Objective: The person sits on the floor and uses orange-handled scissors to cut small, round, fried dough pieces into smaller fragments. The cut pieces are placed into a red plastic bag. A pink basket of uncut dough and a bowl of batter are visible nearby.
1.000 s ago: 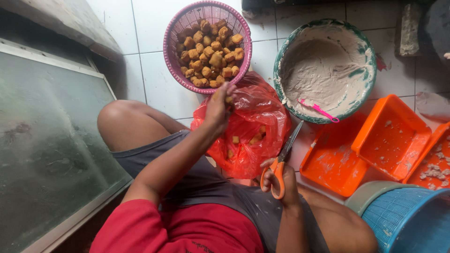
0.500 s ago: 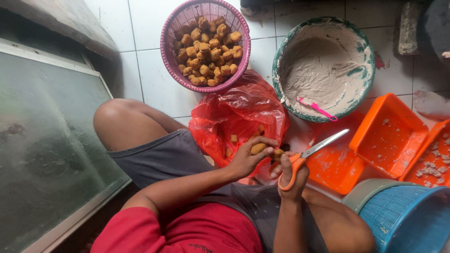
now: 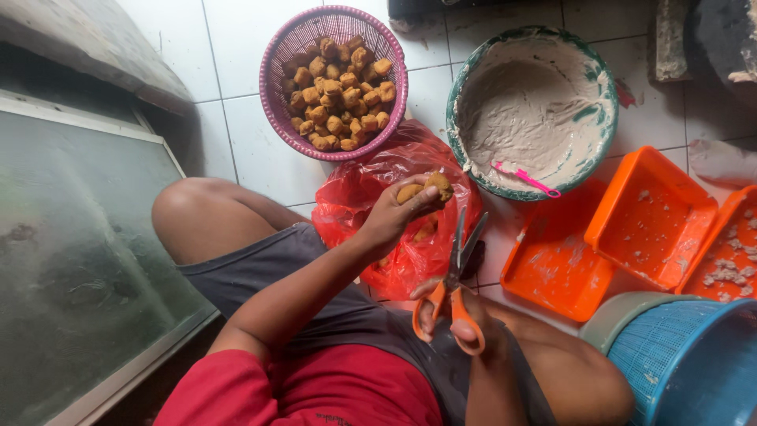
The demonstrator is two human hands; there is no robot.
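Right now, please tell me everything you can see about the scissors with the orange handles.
The scissors have two orange loop handles, plastic by their look, and grey metal blades. The blades stand open in a narrow V and point up toward the red plastic bag. The right hand holds them by the loops, above the lap. The blades touch nothing that I can see.

The person wears a red shirt (image 3: pixel 315 394) with short sleeves that leave both forearms bare. Below it are dark grey shorts (image 3: pixel 315 300), loose and creased, ending above the knee, so the legs are bare too. The left hand (image 3: pixel 390 217) and right hand (image 3: pixel 457 323) carry no gloves, rings or watch that show. A little small print shows low on the shirt, too small to tell.
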